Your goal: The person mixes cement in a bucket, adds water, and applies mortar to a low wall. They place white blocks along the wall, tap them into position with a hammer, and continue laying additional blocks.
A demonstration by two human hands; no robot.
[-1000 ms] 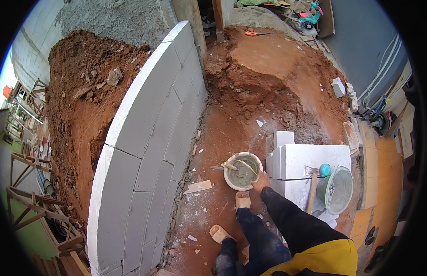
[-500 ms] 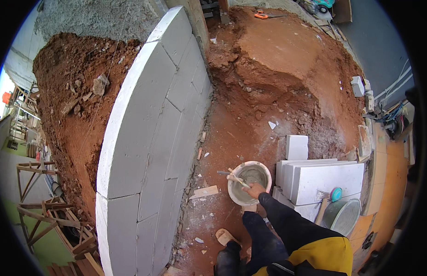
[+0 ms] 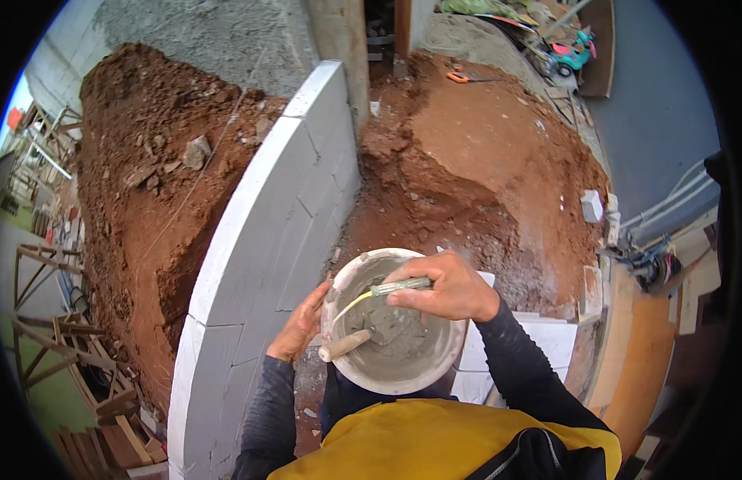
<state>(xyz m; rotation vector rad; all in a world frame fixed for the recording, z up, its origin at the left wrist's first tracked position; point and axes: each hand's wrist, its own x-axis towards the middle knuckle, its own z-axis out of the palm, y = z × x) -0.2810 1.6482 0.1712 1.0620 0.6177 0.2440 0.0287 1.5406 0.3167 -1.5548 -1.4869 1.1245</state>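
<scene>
A round pale bucket (image 3: 369, 384) of grey mortar (image 3: 403, 340) is held up close in front of my body. My right hand (image 3: 455, 286) is closed round the greenish grip of its handle (image 3: 403, 286), from which a thin yellowish part curves down toward the left rim. My left hand (image 3: 300, 324) presses its fingers against the bucket's left outer side. A trowel's wooden handle (image 3: 344, 346) sticks out over the near left rim, its far end sunk in the mortar.
A white block wall (image 3: 259, 216) rises close on my left, red soil (image 3: 139, 224) heaped behind it. Ahead is a dug earth bank (image 3: 483, 136) bearing an orange-handled saw (image 3: 471, 78). White blocks (image 3: 539, 344) lie to the right, partly behind my right arm.
The bucket has come up from the ground to my body, right hand still on its handle. My left hand has come into view against its side.
</scene>
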